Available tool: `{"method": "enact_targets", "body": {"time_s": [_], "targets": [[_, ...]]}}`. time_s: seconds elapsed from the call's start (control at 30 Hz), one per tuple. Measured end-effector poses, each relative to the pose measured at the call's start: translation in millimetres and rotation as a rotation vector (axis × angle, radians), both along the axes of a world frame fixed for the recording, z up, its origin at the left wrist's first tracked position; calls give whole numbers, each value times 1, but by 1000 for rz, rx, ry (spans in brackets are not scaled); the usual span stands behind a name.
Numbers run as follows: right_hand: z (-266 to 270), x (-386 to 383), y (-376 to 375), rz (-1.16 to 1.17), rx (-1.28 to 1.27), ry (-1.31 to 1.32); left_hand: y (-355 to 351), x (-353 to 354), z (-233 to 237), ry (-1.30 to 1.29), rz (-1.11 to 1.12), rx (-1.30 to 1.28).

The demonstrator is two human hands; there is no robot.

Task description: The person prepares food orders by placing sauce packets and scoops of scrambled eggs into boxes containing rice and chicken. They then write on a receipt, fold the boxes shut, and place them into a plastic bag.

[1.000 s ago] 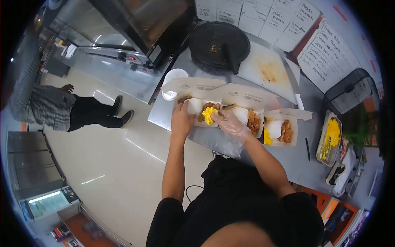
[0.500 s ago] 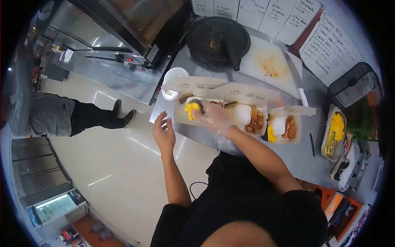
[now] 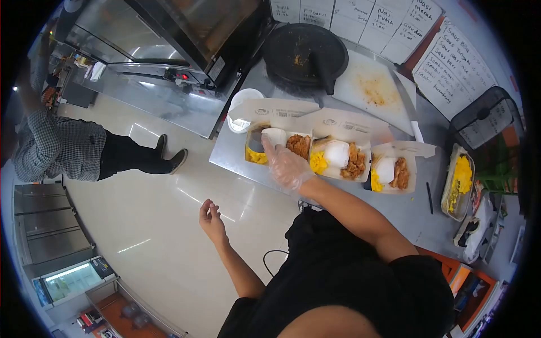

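My right hand (image 3: 288,169), in a clear plastic glove, reaches over the leftmost open paper food box (image 3: 260,159). Its extended fingers come right to the edge of the white rice (image 3: 275,137). Yellow scrambled egg (image 3: 257,156) lies in that box's near left corner, with fried chicken (image 3: 298,146) to the right of the rice. A middle box (image 3: 345,177) and a right-hand box (image 3: 403,188) carry rice, chicken and egg too. My bare left hand (image 3: 212,221) hangs over the floor, away from the counter, fingers loosely bent and holding nothing.
A black stone mortar (image 3: 298,48) and a stained white cutting board (image 3: 366,84) sit behind the boxes. A white tub (image 3: 239,125) stands at left, a tray of egg (image 3: 459,180) at right. Another person (image 3: 73,149) stands across the floor.
Scrambled egg that was in my right hand now lies in the leftmost box, and that hand's fingers are at the rice. My left hand has dropped lower, away from the counter, its fingers more bent.
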State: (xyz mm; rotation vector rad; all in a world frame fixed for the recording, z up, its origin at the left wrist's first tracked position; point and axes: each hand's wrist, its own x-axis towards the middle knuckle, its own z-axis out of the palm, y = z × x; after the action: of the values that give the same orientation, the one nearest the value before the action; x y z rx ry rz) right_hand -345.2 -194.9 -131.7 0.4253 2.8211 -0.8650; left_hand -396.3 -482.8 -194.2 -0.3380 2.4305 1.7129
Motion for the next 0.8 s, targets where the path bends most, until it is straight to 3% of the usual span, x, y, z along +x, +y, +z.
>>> {"method": "enact_targets", "body": {"time_s": [0.1,0.17,0.3,0.37,0.4,0.43,0.5,0.6,0.63,0.67,0.77,0.8], "targets": [[-25,4,1,-20,-98,218,2,2,1,2,4,30],[-34,6,2,-58,-229,507,9,4,1,13,16,75],[-35,11,7,-305,-361,591,33,-8,0,27,-94,47],[-27,27,14,-648,-1622,245,47,-17,0,77,-146,88],[-32,39,17,-191,-1203,722,61,-20,8,104,-155,96],[-34,60,22,-242,-1178,746,73,-23,17,144,-191,81],[4,110,33,-503,-2156,275,92,-33,22,220,-212,90],[9,204,55,-635,-2243,402,117,-46,42,351,-298,-2],[12,235,64,-682,-2219,458,127,-46,51,406,-344,-6],[12,270,75,-950,-1943,583,144,-41,61,430,-326,61],[6,366,110,-1611,-864,689,197,-9,90,540,-316,142],[-4,413,131,-1590,-563,618,215,5,99,573,-366,131]]}}
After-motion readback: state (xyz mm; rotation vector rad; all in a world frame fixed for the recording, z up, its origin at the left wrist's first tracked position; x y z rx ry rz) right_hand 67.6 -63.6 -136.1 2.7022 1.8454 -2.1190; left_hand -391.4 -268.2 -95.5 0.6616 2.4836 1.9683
